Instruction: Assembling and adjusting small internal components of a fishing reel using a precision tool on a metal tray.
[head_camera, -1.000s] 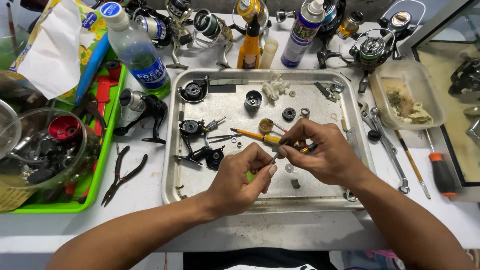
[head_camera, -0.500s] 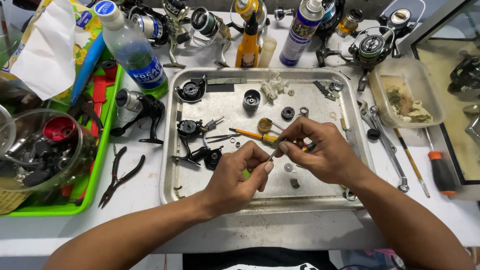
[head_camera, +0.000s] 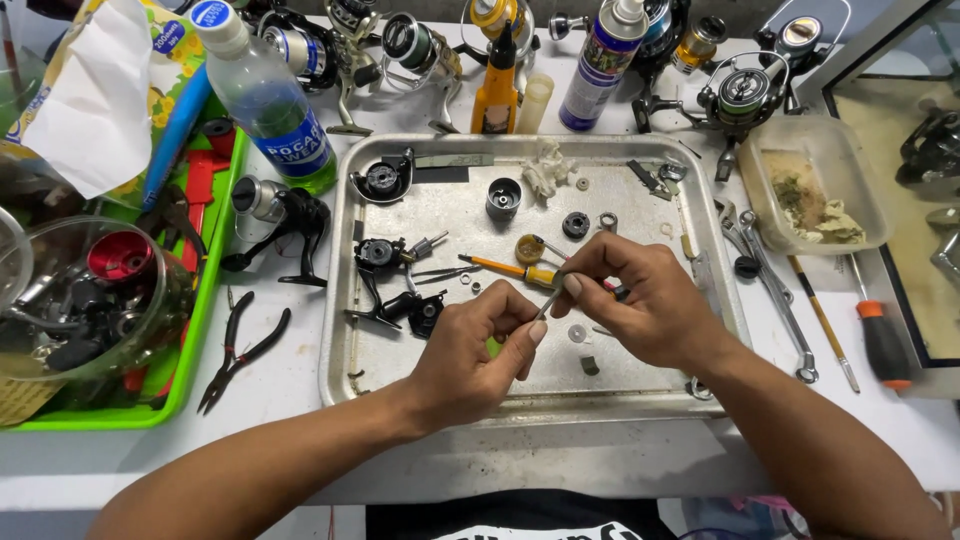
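- Head view, looking down on a white table (head_camera: 600, 465) with a metal tray (head_camera: 345, 300) at centre.
- Left hand (head_camera: 480, 350) and right hand (head_camera: 640, 300) met over the tray's near middle, fingertips almost touching.
- Thin metal pin (head_camera: 549, 300) pinched between them: left thumb and forefinger closed on its lower end, right thumb and forefinger closed on its upper end. Tilted, held just above the tray floor.
- Yellow-handled screwdriver (head_camera: 505, 267) lay on the tray just beyond the hands; small washers (head_camera: 577, 333) beneath the right hand.
- Black reel parts (head_camera: 385, 285) rested left of the left hand, inside the tray.
- Black pliers (head_camera: 240, 345) lay on the table left of the tray, beside a green tray (head_camera: 195, 340) holding a clear bowl (head_camera: 60, 300).
- Plastic bottle (head_camera: 265, 95), spray can (head_camera: 605, 60) and fishing reels (head_camera: 745, 95) stood along the far edge.
- Wrench (head_camera: 775, 290) and orange-tipped tool (head_camera: 880, 340) lay right of the tray, near a clear tub (head_camera: 815, 185).
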